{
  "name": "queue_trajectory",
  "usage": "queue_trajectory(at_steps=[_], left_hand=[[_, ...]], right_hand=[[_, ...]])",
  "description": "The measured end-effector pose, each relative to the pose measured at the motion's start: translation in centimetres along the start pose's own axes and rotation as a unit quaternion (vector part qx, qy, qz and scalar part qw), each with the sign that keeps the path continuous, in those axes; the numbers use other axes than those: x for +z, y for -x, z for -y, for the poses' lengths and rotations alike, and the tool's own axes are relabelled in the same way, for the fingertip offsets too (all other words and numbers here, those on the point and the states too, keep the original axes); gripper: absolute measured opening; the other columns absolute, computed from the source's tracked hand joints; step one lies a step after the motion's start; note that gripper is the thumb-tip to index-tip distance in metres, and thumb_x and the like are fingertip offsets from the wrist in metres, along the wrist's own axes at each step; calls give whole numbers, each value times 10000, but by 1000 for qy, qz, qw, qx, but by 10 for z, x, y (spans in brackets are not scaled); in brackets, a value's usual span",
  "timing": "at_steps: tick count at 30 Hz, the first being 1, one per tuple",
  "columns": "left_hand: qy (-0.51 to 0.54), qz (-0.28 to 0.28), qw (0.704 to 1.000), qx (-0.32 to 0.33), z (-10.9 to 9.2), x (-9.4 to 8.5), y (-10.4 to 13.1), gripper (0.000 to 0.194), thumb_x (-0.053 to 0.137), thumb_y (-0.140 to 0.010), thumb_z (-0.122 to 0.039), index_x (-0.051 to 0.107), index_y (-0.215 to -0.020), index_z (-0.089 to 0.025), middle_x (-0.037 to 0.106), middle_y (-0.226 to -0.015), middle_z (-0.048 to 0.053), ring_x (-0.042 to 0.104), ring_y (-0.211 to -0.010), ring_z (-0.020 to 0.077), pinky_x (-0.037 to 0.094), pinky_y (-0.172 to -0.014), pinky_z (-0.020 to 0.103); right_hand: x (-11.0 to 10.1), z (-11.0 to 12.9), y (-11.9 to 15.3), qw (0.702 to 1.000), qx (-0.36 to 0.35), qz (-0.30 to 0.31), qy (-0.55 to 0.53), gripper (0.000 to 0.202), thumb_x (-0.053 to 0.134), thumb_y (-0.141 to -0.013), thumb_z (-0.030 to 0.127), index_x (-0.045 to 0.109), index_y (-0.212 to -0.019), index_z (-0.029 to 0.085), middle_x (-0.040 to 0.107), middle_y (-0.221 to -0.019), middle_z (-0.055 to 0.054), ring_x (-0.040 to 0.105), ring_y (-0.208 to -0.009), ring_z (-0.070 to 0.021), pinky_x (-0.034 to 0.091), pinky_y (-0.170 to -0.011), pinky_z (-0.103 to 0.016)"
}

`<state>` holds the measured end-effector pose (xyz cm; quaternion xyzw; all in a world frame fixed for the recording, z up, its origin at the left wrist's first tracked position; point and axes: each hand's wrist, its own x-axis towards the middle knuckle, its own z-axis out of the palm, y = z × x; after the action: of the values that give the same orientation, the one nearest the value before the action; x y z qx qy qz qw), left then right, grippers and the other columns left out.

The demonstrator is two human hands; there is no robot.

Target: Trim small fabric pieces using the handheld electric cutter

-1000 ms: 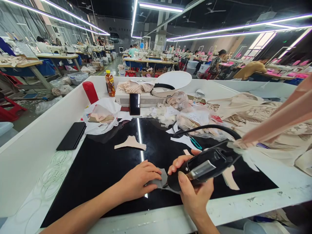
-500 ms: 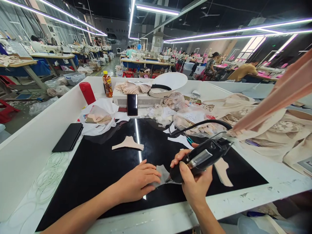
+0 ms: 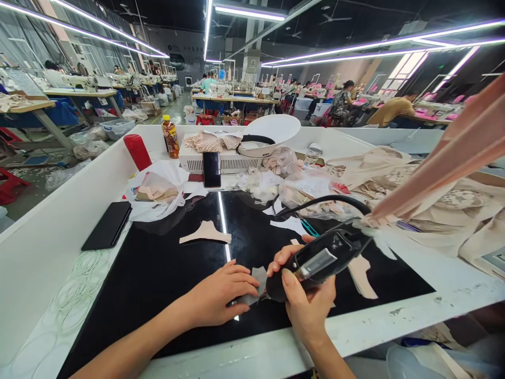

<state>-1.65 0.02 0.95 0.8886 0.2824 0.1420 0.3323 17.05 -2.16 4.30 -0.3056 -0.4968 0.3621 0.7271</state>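
My left hand (image 3: pixel 221 293) lies flat with fingers stretched, pressing a small grey, see-through piece (image 3: pixel 259 276) onto the shiny black board (image 3: pixel 158 284). My right hand (image 3: pixel 310 310) is wrapped round a black corded hand tool (image 3: pixel 317 263) with a pointed metal tip. That tip meets the right edge of the grey piece, close to my left fingertips; whether it touches cannot be made out. Farther back on the board rests a curved beige fabric piece (image 3: pixel 205 232). Similar beige pieces (image 3: pixel 362 277) lie right of the tool, partly hidden by it.
Pink cloth (image 3: pixel 437 158) hangs down to the tool's rear end. A phone (image 3: pixel 212 169) leans on a white box (image 3: pixel 189 162). Bagged scraps (image 3: pixel 307 184), teal-handled scissors (image 3: pixel 310 227), and a dark flat case (image 3: pixel 106 226) surround the board. White walls (image 3: pixel 59 205) edge the table.
The tool and my right hand have shifted left, bringing the tip nearer my left fingers. Less of the grey piece shows. My left hand stays almost in place.
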Motion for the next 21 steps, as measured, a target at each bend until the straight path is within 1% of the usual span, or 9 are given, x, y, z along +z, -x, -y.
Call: queue_trajectory(at_steps=[7,11,15,21], left_hand=[[3,2,1000,8,-1,-2,-2,379,746,-882,-145,676,-1228,-282,670,-1358,0,519,-1355,263,217,-1258,540],[4,4,1000,11,-1,-2,-2,370,767,-883,-165,675,-1224,-276,670,-1364,11,526,-1347,273,225,-1252,547],[5,1,1000,18,0,-2,-1,382,768,-888,-170,669,-1243,-269,674,-1356,23,530,-1341,277,236,-1246,546],[11,4,999,33,2,-3,-2,383,817,-871,-231,676,-1226,-252,676,-1349,42,525,-1341,291,245,-1238,542]], right_hand=[[2,3,1,1000,19,-2,6,444,683,-943,165,507,-1320,318,624,-921,11,644,-708,-139,576,-577,-272],[4,3,4,1000,20,-2,-14,477,705,-937,203,490,-1347,320,615,-922,15,637,-713,-137,578,-632,-299],[8,2,8,1000,20,13,-16,480,713,-934,204,488,-1342,320,617,-916,20,629,-667,-124,562,-610,-280],[10,2,9,1000,30,4,5,437,684,-950,197,493,-1325,311,629,-911,17,637,-635,-120,581,-610,-286]])
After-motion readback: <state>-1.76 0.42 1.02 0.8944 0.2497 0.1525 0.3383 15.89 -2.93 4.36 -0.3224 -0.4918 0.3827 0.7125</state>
